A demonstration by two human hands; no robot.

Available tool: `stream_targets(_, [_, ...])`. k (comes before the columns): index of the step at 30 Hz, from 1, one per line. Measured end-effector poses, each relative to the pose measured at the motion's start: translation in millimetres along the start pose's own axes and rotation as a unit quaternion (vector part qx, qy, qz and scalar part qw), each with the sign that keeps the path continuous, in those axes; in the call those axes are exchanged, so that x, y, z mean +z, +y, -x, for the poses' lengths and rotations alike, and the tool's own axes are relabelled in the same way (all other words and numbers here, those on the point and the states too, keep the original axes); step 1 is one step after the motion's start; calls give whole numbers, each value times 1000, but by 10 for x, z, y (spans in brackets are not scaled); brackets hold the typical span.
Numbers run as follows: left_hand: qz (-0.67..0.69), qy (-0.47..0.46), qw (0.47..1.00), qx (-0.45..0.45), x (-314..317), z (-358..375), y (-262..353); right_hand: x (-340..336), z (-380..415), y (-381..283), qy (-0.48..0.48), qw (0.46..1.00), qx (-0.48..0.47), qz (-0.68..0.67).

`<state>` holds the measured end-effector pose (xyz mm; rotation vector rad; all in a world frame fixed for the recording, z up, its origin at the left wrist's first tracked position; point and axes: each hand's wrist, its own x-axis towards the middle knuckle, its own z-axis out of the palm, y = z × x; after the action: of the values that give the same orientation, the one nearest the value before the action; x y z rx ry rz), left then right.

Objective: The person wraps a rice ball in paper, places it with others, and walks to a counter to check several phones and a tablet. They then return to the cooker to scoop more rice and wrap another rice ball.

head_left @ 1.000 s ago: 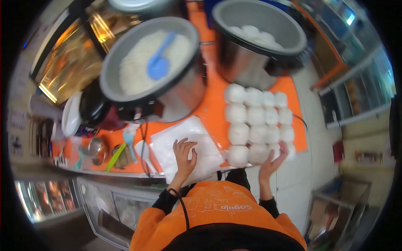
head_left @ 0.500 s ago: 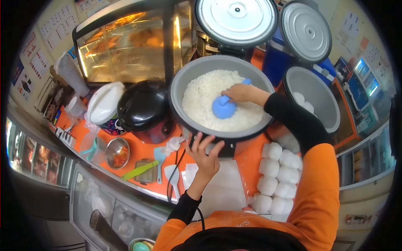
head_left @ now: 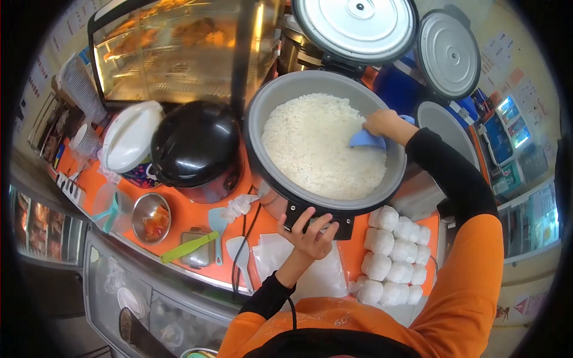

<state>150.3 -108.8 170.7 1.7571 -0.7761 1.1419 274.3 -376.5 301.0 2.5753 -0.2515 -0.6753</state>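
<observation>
A large open cooker (head_left: 262, 156) is filled with white rice (head_left: 316, 143). My right hand (head_left: 385, 124) is closed around the handle of a blue scoop (head_left: 367, 140), whose bowl touches the rice near the cooker's right wall. At the cooker's lower front, beside its black latch, my left hand (head_left: 308, 234) has its fingers spread and holds nothing. Below that hand lie clear plastic sheets (head_left: 310, 268) on the orange counter. Rows of wrapped white rice balls (head_left: 399, 256) stand to the right of the sheets.
A closed black cooker (head_left: 197, 146), a white-lidded pot (head_left: 131, 137) and a metal bowl (head_left: 151, 218) stand left. Green tongs (head_left: 189, 247) and a white spatula (head_left: 240, 256) lie in front. A second open cooker (head_left: 444, 128) and a glass food warmer (head_left: 173, 53) are behind.
My right hand has moved right across the rice with the scoop, which is now tilted. The camera view has shifted, and my left hand sits slightly lower, fingers still spread.
</observation>
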Motion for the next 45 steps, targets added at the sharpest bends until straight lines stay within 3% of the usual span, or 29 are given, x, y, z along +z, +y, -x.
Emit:
stream_targets(5, [-3,9,1000,1,12,25,-3,-76,3,-18,-218,968,48,-117])
stream_targets(8, [0,13,1000,8,14,40,-15,-193,83,-203,-331,942,1,-63])
stream_targets(12, [3,-9,999,36,-22,36,-49,-12,135,-353,-418,884,-82,-191])
stream_targets(16, [-4,-72,996,52,-120,58,-82,-188,172,-417,-405,893,-133,-145])
stream_targets(17, [-5,-98,994,55,-160,69,-91,-74,-56,-283,-514,816,-126,-232])
stream_targets(20, [-4,-106,992,63,-193,52,-115,-106,-391,18,-484,764,-127,-407])
stream_targets(21, [-1,-105,993,56,-199,60,-108,-430,-37,-208,-222,892,-67,-387])
stream_targets(24, [-9,-135,989,67,-257,40,-123,87,38,-553,128,906,-222,-336])
stream_targets(30, [-9,-115,993,32,-241,71,-79,145,-443,-477,228,923,-271,-150])
stream_targets(31, [-12,-107,994,29,-229,67,-77,67,-354,-591,93,942,-200,-253])
stream_targets(38, [-10,-125,992,11,-244,67,-62,-52,100,-792,-163,937,-150,-271])
stream_targets(45, [-11,-101,995,20,-181,64,-88,-290,686,-581,-245,924,-136,-258])
